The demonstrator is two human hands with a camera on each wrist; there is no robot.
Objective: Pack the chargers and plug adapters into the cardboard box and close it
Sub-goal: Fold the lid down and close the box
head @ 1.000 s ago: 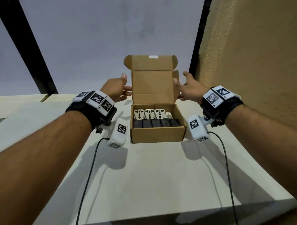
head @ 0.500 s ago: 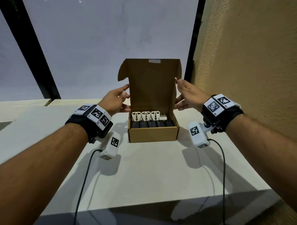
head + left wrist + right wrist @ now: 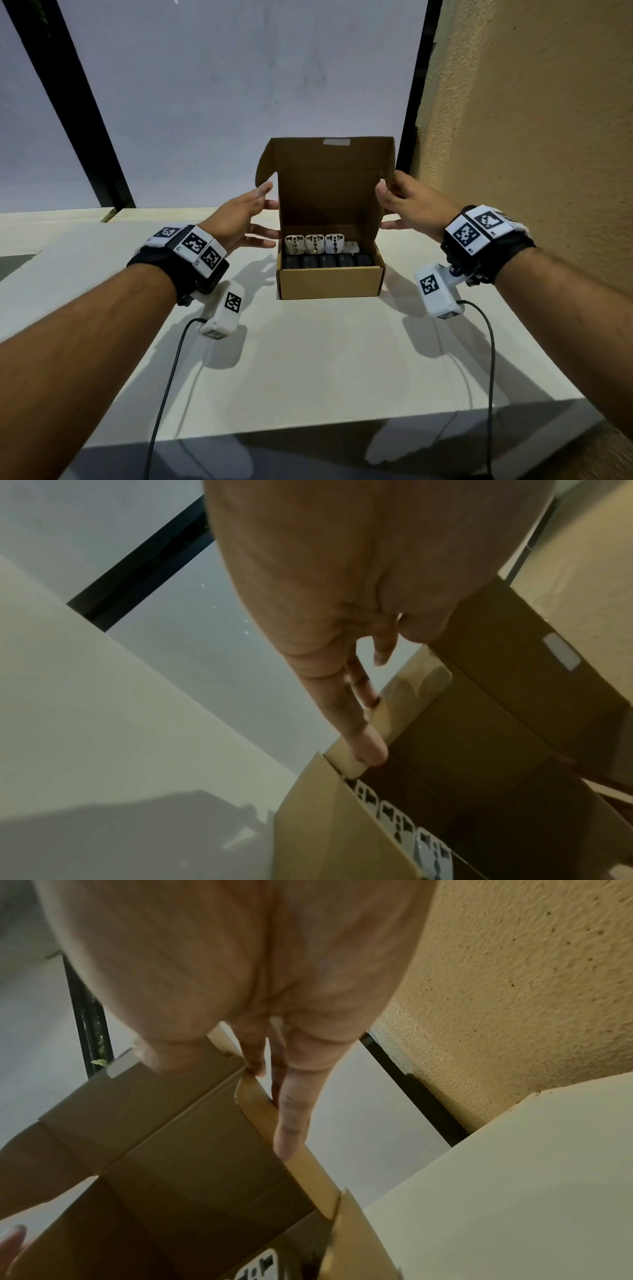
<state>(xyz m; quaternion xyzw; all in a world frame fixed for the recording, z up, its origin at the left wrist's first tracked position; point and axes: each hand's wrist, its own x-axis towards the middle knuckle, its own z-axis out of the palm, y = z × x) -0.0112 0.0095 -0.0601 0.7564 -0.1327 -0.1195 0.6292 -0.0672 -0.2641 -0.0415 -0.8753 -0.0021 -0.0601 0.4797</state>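
An open cardboard box (image 3: 330,284) stands on the white table. Inside, three white plug adapters (image 3: 314,243) line the back, with a row of black chargers (image 3: 325,262) in front of them. The lid (image 3: 329,192) stands upright, its top flap tipped toward me. My left hand (image 3: 263,212) touches the lid's left side flap (image 3: 394,710) with straight fingers (image 3: 363,739). My right hand (image 3: 390,202) lies against the right side flap (image 3: 260,1110), its fingers (image 3: 291,1123) straight along the flap and its thumb on the lid's edge. The adapters (image 3: 397,821) show below the left hand.
The table (image 3: 308,359) ends in a front edge close to me. A rough yellow wall (image 3: 531,137) rises just right of the box. Behind it is a pale window with black frame bars (image 3: 85,120). Black cables (image 3: 168,377) trail from both wrists.
The lid has swung from leaning back to upright, tipping toward me. Both hands came nearer with it, staying on its side flaps. The view has tilted.
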